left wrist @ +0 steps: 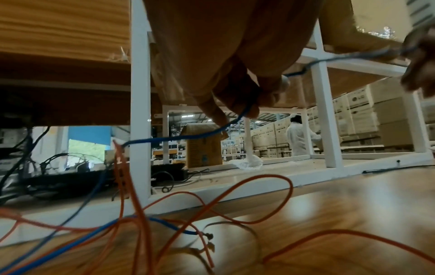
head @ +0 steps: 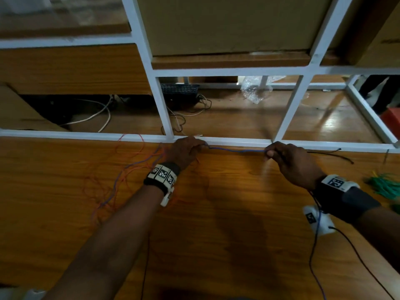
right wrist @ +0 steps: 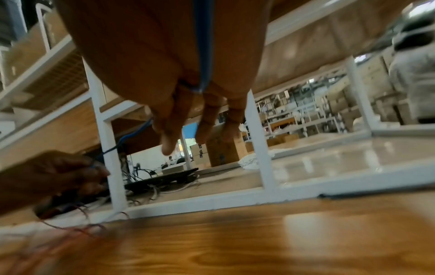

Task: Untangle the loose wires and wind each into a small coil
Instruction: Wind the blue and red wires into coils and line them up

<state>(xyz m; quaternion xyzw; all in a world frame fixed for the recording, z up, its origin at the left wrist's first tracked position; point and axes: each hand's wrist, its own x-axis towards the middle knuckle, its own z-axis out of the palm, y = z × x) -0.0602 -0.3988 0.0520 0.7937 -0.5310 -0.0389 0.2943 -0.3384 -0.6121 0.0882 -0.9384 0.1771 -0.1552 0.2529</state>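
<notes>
Wooden table point(head: 216, 213) fills the lower frame, white metal frame point(head: 236, 140) crossing mid-frame behind it; orange wires point(head: 129, 167) lie tangled loose at centre left. Left hand point(head: 186, 151) and right hand point(head: 290, 161), mid-frame, each pinch the blue wire point(head: 237, 150), stretched taut between them just above the table; green wires point(head: 385, 185) lie bunched at right edge.

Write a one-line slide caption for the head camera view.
Left hand and right hand hold a blue wire stretched between them above the wooden table, orange wires tangled at left.
</notes>
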